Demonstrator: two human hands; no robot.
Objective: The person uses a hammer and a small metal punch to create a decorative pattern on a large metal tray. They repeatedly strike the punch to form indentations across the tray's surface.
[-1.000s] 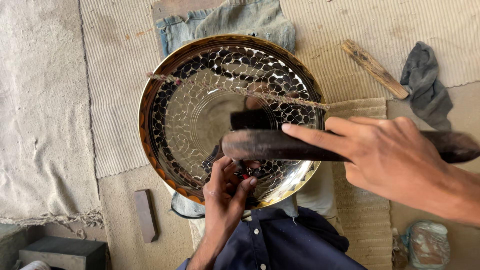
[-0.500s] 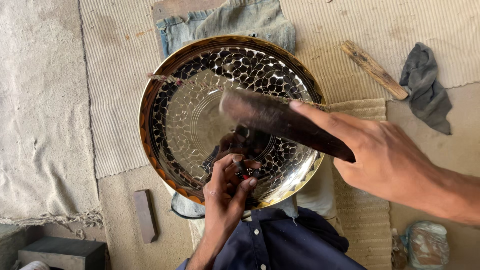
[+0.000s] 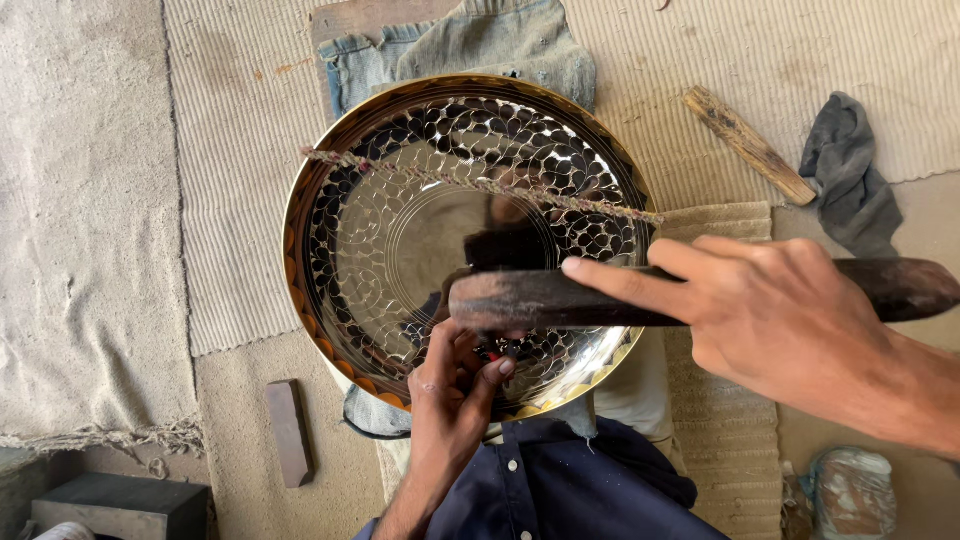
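Observation:
A large shiny metal bowl (image 3: 400, 240) with a scale-like hammered pattern and a golden rim lies in front of me, a thin cord stretched across its opening. My right hand (image 3: 780, 310) grips a dark wooden mallet (image 3: 540, 300), index finger laid along it, its head level over the bowl's lower inside. My left hand (image 3: 455, 390) reaches over the near rim and pinches a small punch tool at the bowl's inner wall, right under the mallet head. The tool's tip is mostly hidden by my fingers.
Woven mats cover the floor. A wooden stick (image 3: 750, 145) and a grey rag (image 3: 850, 180) lie at the upper right, folded denim (image 3: 470, 45) behind the bowl. A small flat block (image 3: 290, 430) and a dark box (image 3: 120, 505) sit at the lower left.
The mallet swung up and tilted half a second ago, and has come back down level over the tool in my left hand. The left hand and the bowl stayed put.

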